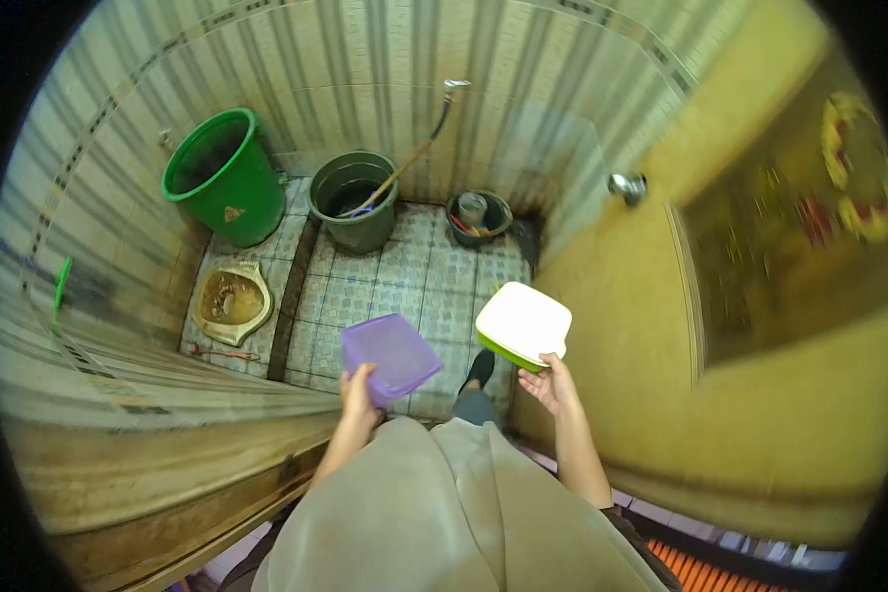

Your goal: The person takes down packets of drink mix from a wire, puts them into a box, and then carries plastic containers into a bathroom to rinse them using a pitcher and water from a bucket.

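Note:
A purple plastic food container [393, 353] is gripped at its near left edge by my left hand [358, 395], the thumb lying over its top. On the other side, my right hand [553, 385] holds a green food container with a white lid [524, 323] by its near right corner. Both containers are held in front of my body, apart from each other, above the tiled floor [350, 296]. My fingers under the purple container are mostly hidden.
A tall green bin [235, 192], a dark bucket [357, 229] under a hose [442, 118], and a small basin [479, 219] with items stand along the back wall. A squat toilet [232, 303] is at left. An open yellowish door [622, 296] stands at right.

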`<action>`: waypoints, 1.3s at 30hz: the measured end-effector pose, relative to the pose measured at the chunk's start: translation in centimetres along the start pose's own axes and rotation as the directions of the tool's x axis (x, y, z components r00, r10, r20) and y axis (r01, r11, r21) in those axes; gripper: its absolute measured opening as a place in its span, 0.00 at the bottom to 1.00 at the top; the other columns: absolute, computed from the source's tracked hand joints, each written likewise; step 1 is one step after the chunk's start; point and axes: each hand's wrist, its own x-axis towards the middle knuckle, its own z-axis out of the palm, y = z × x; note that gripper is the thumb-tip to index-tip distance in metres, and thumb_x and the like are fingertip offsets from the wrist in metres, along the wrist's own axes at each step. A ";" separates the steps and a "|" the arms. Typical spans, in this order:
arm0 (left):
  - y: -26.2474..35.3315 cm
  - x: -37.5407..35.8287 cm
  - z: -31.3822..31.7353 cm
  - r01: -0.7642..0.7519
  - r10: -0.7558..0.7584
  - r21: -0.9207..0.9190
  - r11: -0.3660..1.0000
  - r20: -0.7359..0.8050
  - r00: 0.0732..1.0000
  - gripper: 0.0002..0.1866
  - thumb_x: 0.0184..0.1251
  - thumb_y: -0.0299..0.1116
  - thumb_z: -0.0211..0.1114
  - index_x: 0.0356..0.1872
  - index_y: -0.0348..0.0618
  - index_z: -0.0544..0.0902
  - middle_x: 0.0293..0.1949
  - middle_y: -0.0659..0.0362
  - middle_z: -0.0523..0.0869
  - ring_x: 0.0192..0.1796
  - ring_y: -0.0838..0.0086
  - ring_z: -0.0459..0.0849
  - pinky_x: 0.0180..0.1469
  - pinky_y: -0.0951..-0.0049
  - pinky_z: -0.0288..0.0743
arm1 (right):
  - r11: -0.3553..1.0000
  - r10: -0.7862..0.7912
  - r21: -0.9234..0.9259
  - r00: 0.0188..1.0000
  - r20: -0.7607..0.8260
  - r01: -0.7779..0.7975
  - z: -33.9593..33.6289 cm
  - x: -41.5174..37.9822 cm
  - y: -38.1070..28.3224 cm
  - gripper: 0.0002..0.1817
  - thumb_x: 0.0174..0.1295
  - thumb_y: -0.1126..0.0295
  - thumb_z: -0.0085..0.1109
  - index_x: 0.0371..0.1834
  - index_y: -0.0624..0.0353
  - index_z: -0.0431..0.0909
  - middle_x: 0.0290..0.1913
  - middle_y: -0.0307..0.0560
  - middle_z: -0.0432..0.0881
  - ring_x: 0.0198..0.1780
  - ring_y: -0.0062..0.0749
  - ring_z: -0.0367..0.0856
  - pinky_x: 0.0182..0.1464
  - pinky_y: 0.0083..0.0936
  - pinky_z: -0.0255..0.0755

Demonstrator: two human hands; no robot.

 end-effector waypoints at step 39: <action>-16.5 75.4 19.2 -0.044 -0.226 0.331 0.943 0.729 0.646 0.33 0.50 0.36 0.57 0.58 0.49 0.53 0.55 0.58 0.64 0.56 0.67 0.66 0.55 0.61 0.63 | 0.831 -0.264 -0.471 0.956 0.131 0.294 -7.7 78.8 6.9 0.30 0.57 0.42 0.38 0.56 0.50 0.61 0.56 0.47 0.66 0.58 0.39 0.62 0.54 0.40 0.58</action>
